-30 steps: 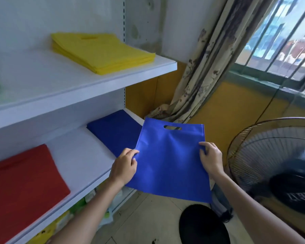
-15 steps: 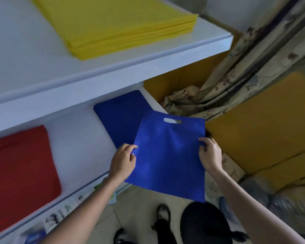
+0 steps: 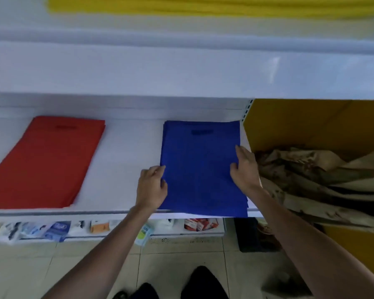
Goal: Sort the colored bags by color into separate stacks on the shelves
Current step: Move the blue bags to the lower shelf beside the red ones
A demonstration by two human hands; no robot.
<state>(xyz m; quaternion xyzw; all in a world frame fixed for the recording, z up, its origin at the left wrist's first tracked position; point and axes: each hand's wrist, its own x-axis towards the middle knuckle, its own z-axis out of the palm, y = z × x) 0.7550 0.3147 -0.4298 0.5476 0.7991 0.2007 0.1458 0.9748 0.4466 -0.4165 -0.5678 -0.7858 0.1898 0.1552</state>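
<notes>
Resting on the lower shelf point(image 3: 125, 169), at its right end, is the blue bag stack point(image 3: 200, 190); the top blue bag point(image 3: 200, 160) lies flat on it, handle slot at the far end, toward the back panel. Near edges of the stack are fanned slightly and overhang the shelf's front lip.

Left hand point(image 3: 151, 186): at the left edge of the top blue bag, fingers curled, fingertips on the edge and thumb lying on the fabric, so it grips that edge.

Right hand point(image 3: 244, 167): on the right side of the same bag, fingers fairly straight and spread on the upper surface, thumb out on the fabric. It presses down and is not closed round anything I can see; whether any finger is tucked under the edge cannot be told.

Red bag stack point(image 3: 45, 162): same shelf, left end, well apart from the blue, bare white shelf between them.

Yellow bag stack point(image 3: 203, 6): on the upper shelf point(image 3: 181, 70), only its near edge in view, blurred.

Right of the shelving: patterned curtain point(image 3: 322, 180) bunched against a yellow wall point(image 3: 300, 121). Below the lower shelf, small packets point(image 3: 58, 229) in a row, print unreadable. Tiled floor point(image 3: 181, 266) beneath
</notes>
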